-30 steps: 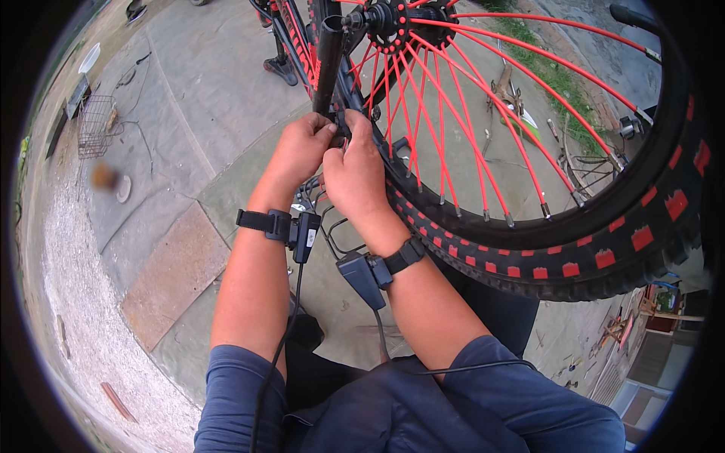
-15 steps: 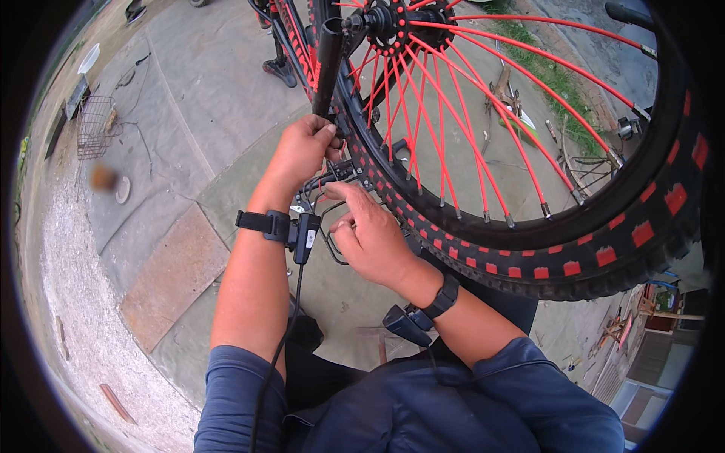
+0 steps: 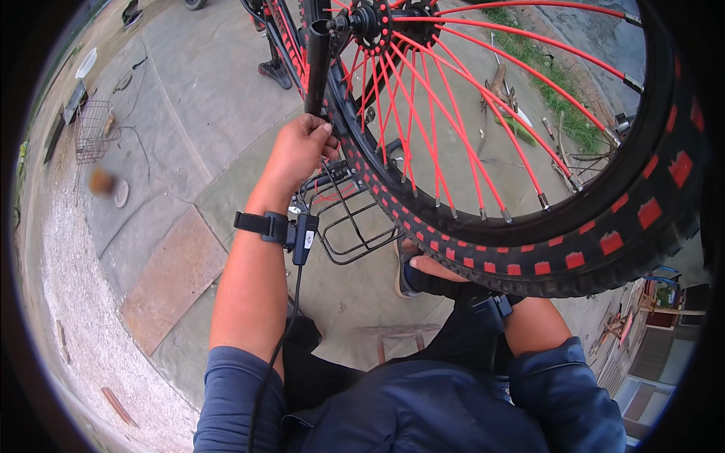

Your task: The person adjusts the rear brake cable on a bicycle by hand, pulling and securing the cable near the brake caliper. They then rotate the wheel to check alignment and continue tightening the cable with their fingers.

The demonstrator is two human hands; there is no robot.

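My dark blue shirt (image 3: pixel 453 411) is filling the bottom of the view, with my black trousers (image 3: pixel 445 325) showing beyond it. A dark box (image 3: pixel 304 238) is sitting on my left wrist, its strap (image 3: pixel 260 224) wrapping round and a black cord trailing from it; another box (image 3: pixel 491 309) is showing by my right forearm (image 3: pixel 536 325).

My right hand (image 3: pixel 434 268) is lying mostly hidden behind the tyre (image 3: pixel 574 260), only a bit of it showing above my shoe (image 3: pixel 404 275), so I can't tell whether it is open or gripping. My left hand (image 3: pixel 300 155) is bending its fingers inward, thumb alongside them, at the low end of a black tube (image 3: pixel 318 72). Its fingertips are sitting close by the tyre, and I can't tell whether they are pinching anything.

The bicycle wheel is taking up the upper right, its red spokes (image 3: pixel 538 191) running to a black hub (image 3: pixel 377 23) beside the tube's open end. A black wire rack (image 3: pixel 355 220) is standing below my left hand, left of the tyre.

Farther off, a brown board (image 3: pixel 174 275) is lying flat on the ground, a wire basket (image 3: pixel 94 132) is resting at the upper left, and grass (image 3: pixel 563 113) is showing past the spokes.
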